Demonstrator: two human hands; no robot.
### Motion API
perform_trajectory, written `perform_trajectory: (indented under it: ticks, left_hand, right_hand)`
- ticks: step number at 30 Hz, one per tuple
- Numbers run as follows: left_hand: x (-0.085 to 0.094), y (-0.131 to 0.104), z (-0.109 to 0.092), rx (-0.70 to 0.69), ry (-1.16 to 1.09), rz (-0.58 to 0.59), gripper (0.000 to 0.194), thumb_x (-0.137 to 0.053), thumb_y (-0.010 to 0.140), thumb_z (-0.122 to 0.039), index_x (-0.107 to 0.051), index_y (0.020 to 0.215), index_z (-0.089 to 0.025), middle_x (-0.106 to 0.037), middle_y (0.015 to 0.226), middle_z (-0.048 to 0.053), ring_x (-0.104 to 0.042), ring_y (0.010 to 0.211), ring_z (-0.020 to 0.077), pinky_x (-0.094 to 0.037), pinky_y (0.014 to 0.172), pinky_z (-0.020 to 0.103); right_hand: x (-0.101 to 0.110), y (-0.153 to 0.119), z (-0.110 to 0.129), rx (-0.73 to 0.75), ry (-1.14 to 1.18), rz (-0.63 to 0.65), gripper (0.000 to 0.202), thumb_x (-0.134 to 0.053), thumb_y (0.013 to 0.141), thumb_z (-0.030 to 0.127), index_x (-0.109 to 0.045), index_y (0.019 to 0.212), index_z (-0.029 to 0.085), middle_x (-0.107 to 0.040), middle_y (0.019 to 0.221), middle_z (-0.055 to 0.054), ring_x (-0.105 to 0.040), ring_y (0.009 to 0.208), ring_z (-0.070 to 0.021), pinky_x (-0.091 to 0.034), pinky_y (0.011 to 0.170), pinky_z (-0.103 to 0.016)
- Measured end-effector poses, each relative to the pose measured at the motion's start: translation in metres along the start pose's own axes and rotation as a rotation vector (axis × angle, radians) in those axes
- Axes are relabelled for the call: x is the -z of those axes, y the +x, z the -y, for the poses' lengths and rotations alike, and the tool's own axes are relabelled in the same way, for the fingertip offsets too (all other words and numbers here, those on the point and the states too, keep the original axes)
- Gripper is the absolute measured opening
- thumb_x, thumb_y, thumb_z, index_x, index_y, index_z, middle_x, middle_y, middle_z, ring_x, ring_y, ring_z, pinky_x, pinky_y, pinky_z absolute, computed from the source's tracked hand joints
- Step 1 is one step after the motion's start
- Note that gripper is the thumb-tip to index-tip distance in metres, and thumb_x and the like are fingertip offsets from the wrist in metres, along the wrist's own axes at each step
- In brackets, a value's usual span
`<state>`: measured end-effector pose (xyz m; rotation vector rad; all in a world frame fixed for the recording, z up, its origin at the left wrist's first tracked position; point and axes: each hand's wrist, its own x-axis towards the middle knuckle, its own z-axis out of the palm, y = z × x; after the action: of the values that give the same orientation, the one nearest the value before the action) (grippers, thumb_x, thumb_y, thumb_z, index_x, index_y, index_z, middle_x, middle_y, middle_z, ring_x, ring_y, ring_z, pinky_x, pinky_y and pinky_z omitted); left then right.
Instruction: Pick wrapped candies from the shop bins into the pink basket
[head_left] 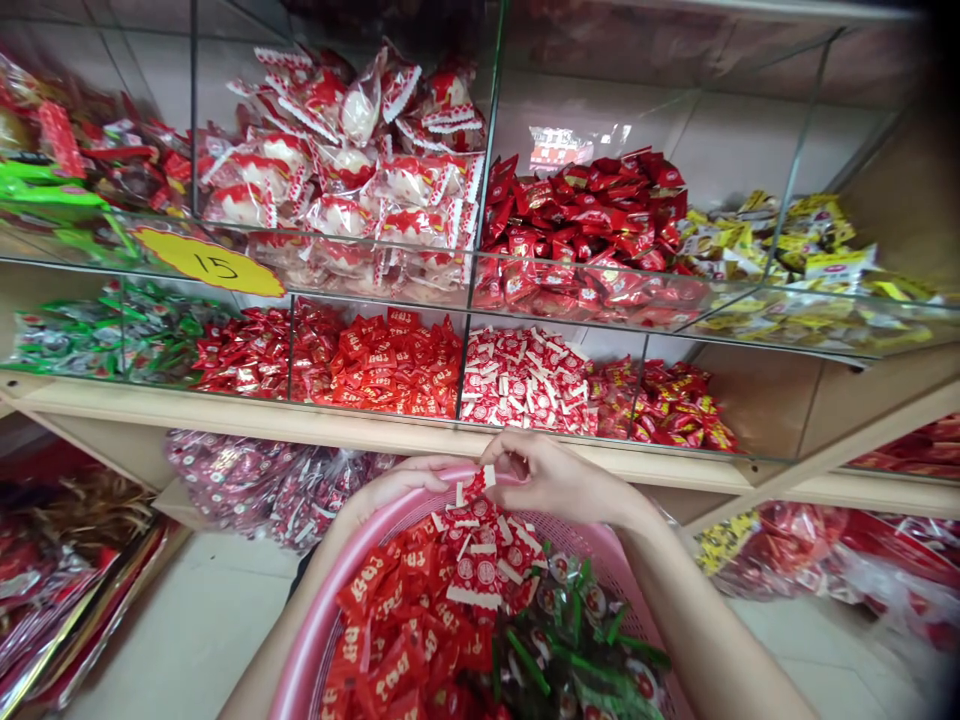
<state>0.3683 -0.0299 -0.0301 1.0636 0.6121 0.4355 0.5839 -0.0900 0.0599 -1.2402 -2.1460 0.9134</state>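
Observation:
A pink plastic basket [319, 625] is in front of me, my left hand [401, 485] closed over its far rim. My right hand [551, 480] is bent over the same rim, its fingers pinching a small red-and-white wrapped candy [476, 486]. Beneath it, more red-and-white candies [487, 565] lie heaped in the basket. Orange-red candies with gold print [397, 640] fill the left side. On the right are dark candies in clear and green wrappers [585, 650].
Beyond the basket, the lower shelf bins hold red-and-white candies [525, 380], orange-red candies [397, 360] and green packets [127, 330]. Glass panels divide the bins. A yellow price tag [214, 262] reads 15. Bagged goods [277, 485] sit below the wooden shelf edge [187, 415].

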Motion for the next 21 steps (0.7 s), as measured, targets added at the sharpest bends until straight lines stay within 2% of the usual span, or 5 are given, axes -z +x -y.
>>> perform_trajectory:
  ticks: [6,10,15,18,21]
  left_hand:
    - [0.003,0.000,0.001,-0.018,0.049,0.022,0.045,-0.056,0.066,-0.011,-0.063,0.110,-0.018,-0.065,0.113,0.004,-0.058,0.100,0.0208,-0.035,0.095,0.031]
    - [0.003,-0.001,-0.001,-0.016,0.077,0.026,0.046,-0.056,0.068,-0.013,-0.061,0.113,-0.019,-0.065,0.113,0.004,-0.058,0.100,0.0215,-0.035,0.094,0.032]
    - [-0.001,-0.004,-0.005,0.018,0.084,-0.029,0.049,-0.058,0.065,-0.014,-0.061,0.114,-0.019,-0.068,0.105,0.004,-0.060,0.095,0.0222,-0.039,0.089,0.032]
    - [-0.001,-0.005,-0.006,0.023,0.088,-0.049,0.048,-0.060,0.064,-0.015,-0.062,0.112,-0.018,-0.069,0.103,0.004,-0.061,0.093,0.0221,-0.040,0.088,0.031]
    - [0.002,-0.003,-0.004,0.023,0.107,-0.059,0.049,-0.060,0.063,-0.015,-0.062,0.112,-0.018,-0.069,0.104,0.004,-0.060,0.094,0.0223,-0.039,0.089,0.031]
  right_hand:
    - [-0.013,0.006,-0.013,-0.062,-0.169,0.064,0.020,-0.063,0.066,0.023,-0.060,0.085,0.018,-0.050,0.070,0.004,-0.043,0.063,-0.0098,-0.032,0.056,-0.021]
    - [-0.010,0.007,-0.015,-0.054,-0.117,0.019,0.023,-0.064,0.070,0.034,-0.060,0.085,0.018,-0.048,0.065,0.004,-0.042,0.058,-0.0095,-0.031,0.053,-0.022]
    - [0.002,0.013,-0.024,-0.034,0.026,-0.353,0.023,-0.053,0.080,0.038,-0.058,0.081,0.017,-0.049,0.060,0.003,-0.041,0.054,-0.0102,-0.033,0.051,-0.023]
    - [0.014,0.018,-0.045,-0.059,-0.197,-0.590,0.018,-0.052,0.080,0.033,-0.059,0.084,0.017,-0.053,0.063,0.001,-0.045,0.057,-0.0123,-0.036,0.057,-0.025]
    - [0.027,0.022,-0.069,-0.095,-0.377,-0.638,0.019,-0.055,0.075,0.025,-0.061,0.091,0.018,-0.057,0.075,-0.002,-0.051,0.071,-0.0159,-0.039,0.069,-0.028]
